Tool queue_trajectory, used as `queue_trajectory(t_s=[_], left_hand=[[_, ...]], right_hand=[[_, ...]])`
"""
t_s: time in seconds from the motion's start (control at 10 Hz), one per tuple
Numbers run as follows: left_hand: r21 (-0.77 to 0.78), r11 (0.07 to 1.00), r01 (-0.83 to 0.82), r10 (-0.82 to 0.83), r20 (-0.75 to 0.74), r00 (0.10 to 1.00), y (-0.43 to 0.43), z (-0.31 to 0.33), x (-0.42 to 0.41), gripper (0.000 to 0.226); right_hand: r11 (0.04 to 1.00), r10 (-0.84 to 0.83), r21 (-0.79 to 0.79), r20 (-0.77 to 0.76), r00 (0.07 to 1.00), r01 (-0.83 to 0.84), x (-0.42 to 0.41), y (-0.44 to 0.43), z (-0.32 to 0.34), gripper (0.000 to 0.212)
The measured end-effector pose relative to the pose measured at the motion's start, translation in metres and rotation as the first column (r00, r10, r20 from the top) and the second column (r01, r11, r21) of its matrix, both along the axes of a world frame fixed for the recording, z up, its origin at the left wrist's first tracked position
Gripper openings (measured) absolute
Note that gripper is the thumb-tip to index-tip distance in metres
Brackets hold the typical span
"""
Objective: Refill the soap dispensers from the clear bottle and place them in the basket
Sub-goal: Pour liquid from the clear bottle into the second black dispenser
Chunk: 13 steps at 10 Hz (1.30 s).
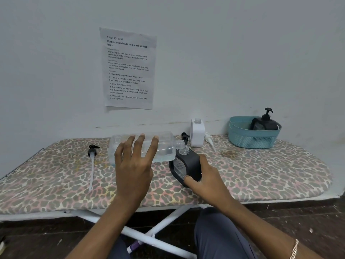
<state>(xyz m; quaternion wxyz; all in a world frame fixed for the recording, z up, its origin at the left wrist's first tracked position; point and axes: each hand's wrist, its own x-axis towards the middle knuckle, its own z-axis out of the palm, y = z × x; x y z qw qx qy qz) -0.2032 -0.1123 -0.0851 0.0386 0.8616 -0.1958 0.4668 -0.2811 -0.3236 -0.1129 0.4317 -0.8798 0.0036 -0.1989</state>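
On the leopard-print ironing board (56,176), a black pump (92,151) lies at the far left with its tube toward the near edge. The left hand (133,165) grips the clear bottle (165,147) with spread fingers, holding it tipped sideways with its neck at the open mouth of a black dispenser (190,163). The right hand (204,177) clasps that dispenser, which stands mid-board. Behind it stands an uncapped white dispenser (197,132), with a white pump (208,138) beside it. At the far right, the teal basket (252,140) holds a capped black dispenser (265,123).
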Motion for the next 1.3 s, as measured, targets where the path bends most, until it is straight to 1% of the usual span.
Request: queue_trajectory(t_s=[0.6,1.3], left_hand=[[-0.007,1.0,0.003,-0.003,0.005,1.0,0.0005,-0.0008,0.0002,0.082],[-0.011,1.0,0.01,-0.01,0.017,1.0,-0.0002,-0.0008,0.0001,0.08]], right_hand=[[1.0,-0.003,-0.006,-0.006,1.0,0.003,0.0018,-0.0015,-0.0019,0.049],[1.0,-0.007,-0.003,-0.006,1.0,0.007,0.0011,-0.0014,-0.0019,0.047]])
